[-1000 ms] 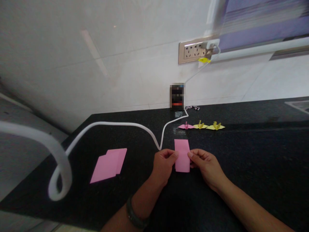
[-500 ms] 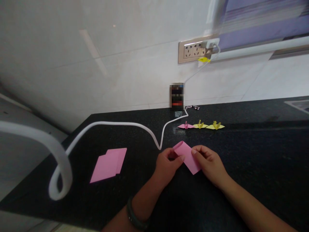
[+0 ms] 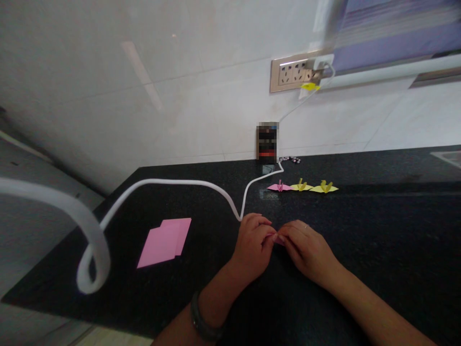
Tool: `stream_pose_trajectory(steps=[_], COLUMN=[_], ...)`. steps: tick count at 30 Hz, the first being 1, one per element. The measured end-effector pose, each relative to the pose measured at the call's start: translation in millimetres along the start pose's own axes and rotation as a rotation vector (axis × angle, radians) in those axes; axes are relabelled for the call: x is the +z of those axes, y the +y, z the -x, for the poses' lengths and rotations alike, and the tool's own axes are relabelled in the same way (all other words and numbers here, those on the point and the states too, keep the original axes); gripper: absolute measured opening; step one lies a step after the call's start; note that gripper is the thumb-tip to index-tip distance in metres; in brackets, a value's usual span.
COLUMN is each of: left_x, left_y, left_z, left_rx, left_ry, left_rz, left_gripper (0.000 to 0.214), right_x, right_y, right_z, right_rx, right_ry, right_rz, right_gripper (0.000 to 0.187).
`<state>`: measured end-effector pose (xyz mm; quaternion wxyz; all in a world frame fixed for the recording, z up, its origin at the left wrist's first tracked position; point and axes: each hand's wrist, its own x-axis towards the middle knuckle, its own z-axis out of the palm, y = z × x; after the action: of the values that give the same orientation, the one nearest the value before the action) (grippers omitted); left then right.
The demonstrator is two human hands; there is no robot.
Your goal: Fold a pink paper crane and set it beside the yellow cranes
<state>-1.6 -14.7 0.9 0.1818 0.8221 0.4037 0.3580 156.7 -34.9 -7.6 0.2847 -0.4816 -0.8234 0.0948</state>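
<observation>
A piece of pink paper (image 3: 278,240) is pinched between my two hands, and only a small strip of it shows. My left hand (image 3: 254,245) grips its left side with thumb and fingers. From the right, my right hand (image 3: 306,247) closes on the same paper, the fingertips of both hands almost meeting. Most of the paper is hidden behind my fingers. Beyond the hands stand a pink folded paper crane (image 3: 280,187) and two yellow paper cranes (image 3: 324,188) in a row.
Pink paper sheets (image 3: 163,244) overlap on the black countertop (image 3: 118,302) to the left. A thick white cable (image 3: 173,182) loops across the counter to a phone-like device (image 3: 267,143), its screen blurred, against the wall. A wall socket (image 3: 288,74) holds a white plug.
My hands have drawn together and turned over the pink paper, which earlier lay open to view with a curled top edge. The view has shifted slightly.
</observation>
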Motion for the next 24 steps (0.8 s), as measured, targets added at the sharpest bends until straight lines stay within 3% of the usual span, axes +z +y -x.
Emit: stream_pose_trajectory(steps=[8,18,20,24], left_x=[-4.2,-7.5,-6.6,-3.5], left_y=[0,-10,-9,-6], left_z=[-1,-4,-4,-3], left_rx=[0.009,-0.15,-0.123,-0.081], left_ry=[-0.008,0.212,0.188,0.004], left_rz=[-0.046,-0.075,-0.025,0.072], left_gripper=[0.016,0.016,0.017,0.013], right_x=[-3,-5,-5,-5], right_y=[-2,5,4,0], right_z=[-1,-1,-2,-2], right_rx=[0.011,0.063,0.052,0.03], right_ry=[0.006,0.06,0.053,0.023], right_rz=[0.01,0.041,0.032,0.006], right_gripper=[0.016,0.016,0.016,0.014])
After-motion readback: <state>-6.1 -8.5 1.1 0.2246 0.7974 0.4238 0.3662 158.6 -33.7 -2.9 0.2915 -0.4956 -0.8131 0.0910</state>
